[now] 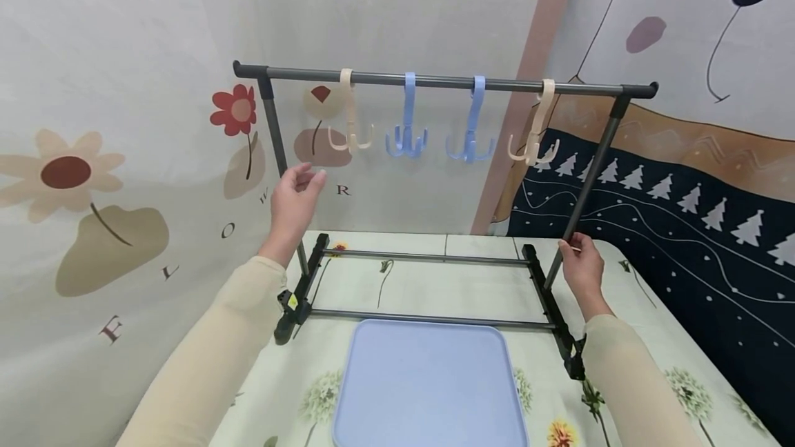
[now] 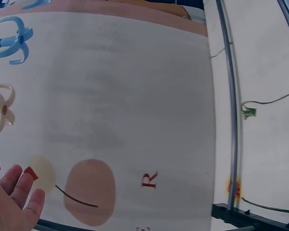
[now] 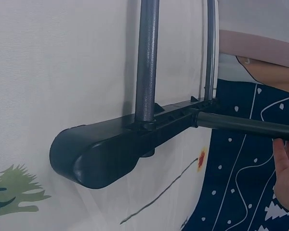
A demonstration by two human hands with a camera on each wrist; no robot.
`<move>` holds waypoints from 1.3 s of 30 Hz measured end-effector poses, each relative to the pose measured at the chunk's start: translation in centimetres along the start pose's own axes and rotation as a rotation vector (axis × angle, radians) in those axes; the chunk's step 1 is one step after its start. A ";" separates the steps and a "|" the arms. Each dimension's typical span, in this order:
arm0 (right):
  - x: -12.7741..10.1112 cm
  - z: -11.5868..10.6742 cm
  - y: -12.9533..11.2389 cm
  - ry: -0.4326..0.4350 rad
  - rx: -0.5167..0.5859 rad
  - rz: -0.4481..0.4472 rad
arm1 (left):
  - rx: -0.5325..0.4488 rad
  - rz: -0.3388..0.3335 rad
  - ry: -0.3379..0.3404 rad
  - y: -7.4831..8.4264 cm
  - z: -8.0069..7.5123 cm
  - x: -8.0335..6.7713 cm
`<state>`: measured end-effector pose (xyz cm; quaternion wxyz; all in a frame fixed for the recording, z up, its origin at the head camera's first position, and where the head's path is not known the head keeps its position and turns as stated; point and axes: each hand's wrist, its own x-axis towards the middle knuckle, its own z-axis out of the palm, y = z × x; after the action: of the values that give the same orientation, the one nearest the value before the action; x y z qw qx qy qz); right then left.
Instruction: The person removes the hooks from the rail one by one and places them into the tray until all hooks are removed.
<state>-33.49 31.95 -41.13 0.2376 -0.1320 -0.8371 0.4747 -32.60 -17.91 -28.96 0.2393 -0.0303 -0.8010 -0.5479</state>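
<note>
A dark metal hanging rack (image 1: 428, 259) stands on the table, with several four-pronged hooks on its top bar. The outer ones are a cream hook (image 1: 350, 112) and another cream hook (image 1: 539, 123); between them hang a blue hook (image 1: 408, 116) and a second blue hook (image 1: 475, 119). My left hand (image 1: 295, 205) is at the left post, its fingers loosely bent and holding nothing; in the left wrist view they are apart. At the lower part of the right post (image 1: 590, 178), my right hand (image 1: 584, 269) touches it with nearly straight fingertips.
A light blue tray (image 1: 428, 385) lies on the flower-printed tablecloth in front of the rack's lower bars. Black feet (image 3: 101, 154) support the rack at both sides. Behind it hangs a printed curtain (image 1: 404, 12), and a dark tree-patterned cloth (image 1: 683, 240) is at the right.
</note>
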 end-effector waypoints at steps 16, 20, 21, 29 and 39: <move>-0.2 0.1 0.0 -0.006 -0.024 -0.008 | -0.041 -0.007 0.119 7.5 0.3 2.9; -0.1 0.0 0.2 -0.005 -0.032 -0.009 | -0.049 0.001 0.143 9.1 1.1 3.5; -0.2 0.0 0.2 -0.006 -0.032 -0.006 | -0.053 -0.001 0.148 9.3 1.3 3.6; -0.3 -0.1 0.6 -0.011 -0.034 0.005 | -0.039 -0.029 0.231 10.6 3.2 4.6; -0.2 0.0 0.0 0.002 -0.022 -0.001 | 0.146 -0.108 0.291 12.4 4.5 5.2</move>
<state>-33.35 31.87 -41.17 0.2372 -0.1348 -0.8421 0.4652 -34.90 -10.06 -17.44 0.3248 0.1099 -0.7960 -0.4989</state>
